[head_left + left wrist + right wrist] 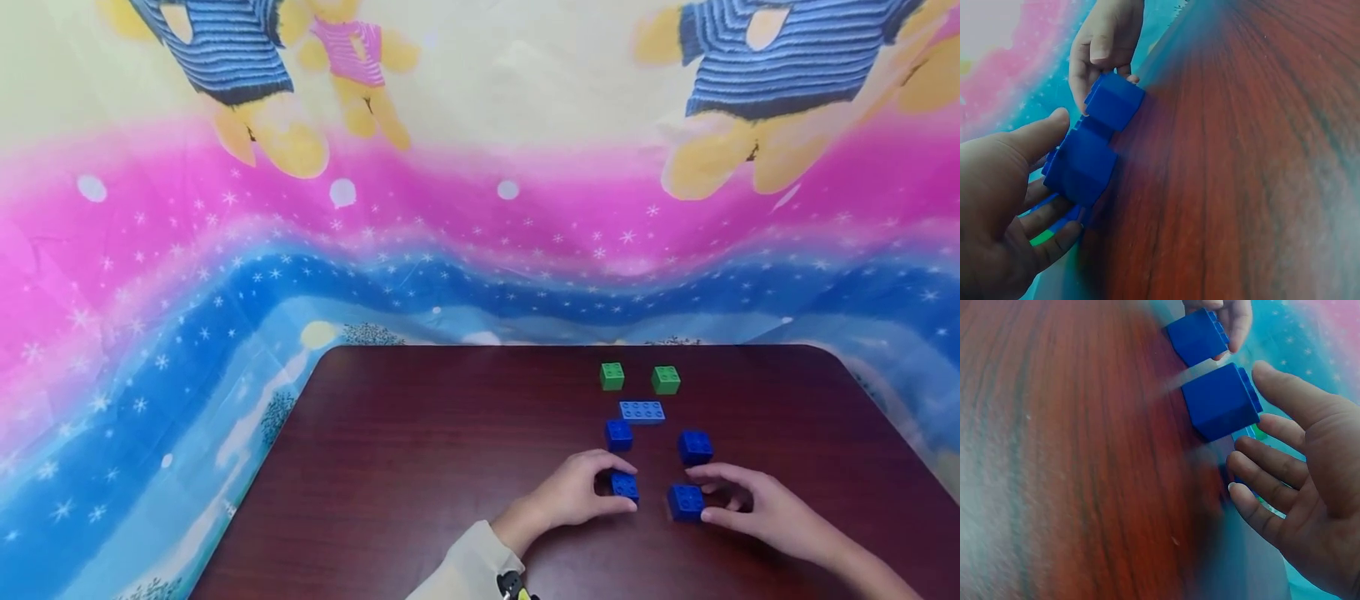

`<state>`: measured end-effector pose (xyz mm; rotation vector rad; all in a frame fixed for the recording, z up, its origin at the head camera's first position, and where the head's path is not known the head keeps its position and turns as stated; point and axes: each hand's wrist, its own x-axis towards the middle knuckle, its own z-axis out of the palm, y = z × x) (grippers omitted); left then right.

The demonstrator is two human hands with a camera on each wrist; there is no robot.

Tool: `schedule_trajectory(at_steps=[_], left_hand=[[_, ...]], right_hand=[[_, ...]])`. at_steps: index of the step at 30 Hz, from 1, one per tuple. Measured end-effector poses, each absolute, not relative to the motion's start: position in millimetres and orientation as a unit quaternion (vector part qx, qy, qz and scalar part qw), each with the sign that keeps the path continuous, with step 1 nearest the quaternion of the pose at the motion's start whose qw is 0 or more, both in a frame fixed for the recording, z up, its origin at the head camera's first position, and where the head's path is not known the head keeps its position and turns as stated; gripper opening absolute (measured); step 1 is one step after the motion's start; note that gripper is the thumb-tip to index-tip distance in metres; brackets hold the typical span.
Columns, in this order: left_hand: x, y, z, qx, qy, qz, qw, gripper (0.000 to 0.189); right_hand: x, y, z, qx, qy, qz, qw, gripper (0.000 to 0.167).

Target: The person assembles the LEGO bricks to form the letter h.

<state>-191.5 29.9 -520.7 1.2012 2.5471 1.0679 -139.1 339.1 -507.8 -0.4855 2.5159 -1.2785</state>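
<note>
In the head view, my left hand [573,492] is spread around a dark blue square toy brick [624,488], thumb on the near side and fingers on the far side. Its fingers look loose in the left wrist view, the thumb standing near the brick's [1082,165] studded edge. My right hand [765,508] is beside another dark blue brick [686,502], thumb tip right at its side. From the right wrist, that hand's fingers [1266,462] show spread, not closed on the brick [1222,403]. Both bricks sit studs up on the table.
Two more dark blue bricks [618,435] [696,447] lie just beyond the hands. Behind them are a lighter blue eight-stud brick [642,412] and two green bricks [612,376] [666,380]. The dark wood table [420,442] ends at a patterned cloth backdrop [450,208].
</note>
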Motion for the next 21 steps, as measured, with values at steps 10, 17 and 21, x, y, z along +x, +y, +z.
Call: schedule_trajectory(at_steps=[10,17,21], left_hand=[[-189,34,-526,0.362,0.845,0.387,0.071,0.036],[-187,33,-531,0.338,0.837,0.425,0.068,0.040],[-186,30,-533,0.344,0.824,0.444,0.075,0.047]], right_hand=[[-136,333,-518,-0.163,0.883,-0.424,0.120,0.051],[-135,330,-520,-0.156,0.888,-0.420,0.104,0.047],[-134,329,-520,-0.149,0.893,-0.413,0.098,0.047]])
